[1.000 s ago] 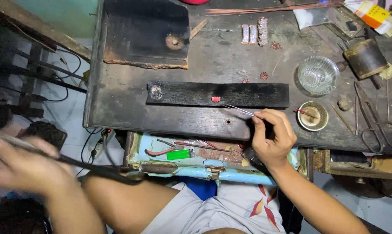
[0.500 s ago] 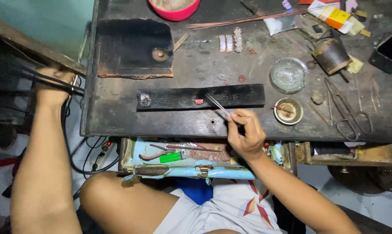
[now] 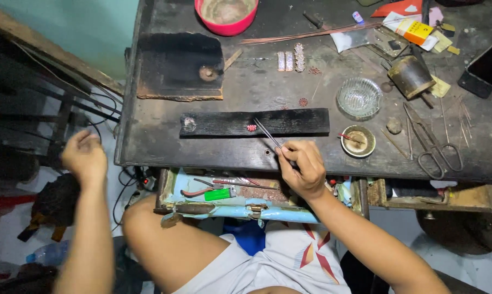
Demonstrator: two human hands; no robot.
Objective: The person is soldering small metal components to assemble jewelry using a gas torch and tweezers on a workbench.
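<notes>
Fingers point(image 3: 292, 155) of the right hand point(image 3: 306, 169) are pressed together around a pair of thin tweezers point(image 3: 267, 133), pinching them near their back end. The tweezers run up and to the left from the hand, their long axis slanting across the front of the bench point(image 3: 148, 147). Their tips rest at a tiny red bead piece point(image 3: 251, 127), which lies on a long charred strip point(image 3: 300, 121) set crosswise on the bench. The piece sits up and left of the fingers, close to the right hand and well apart from the left.

The left hand point(image 3: 85, 158) hangs off the bench's left edge, fingers loosely curled and holding nothing.

To the right of the strip stand a small brass dish point(image 3: 358, 141), a glass dish point(image 3: 359, 98) and scissors point(image 3: 434, 144). A charred block point(image 3: 178, 65) lies behind the strip. Below the bench an open drawer point(image 3: 172, 182) holds pliers point(image 3: 199, 191) and a green lighter point(image 3: 219, 194).
</notes>
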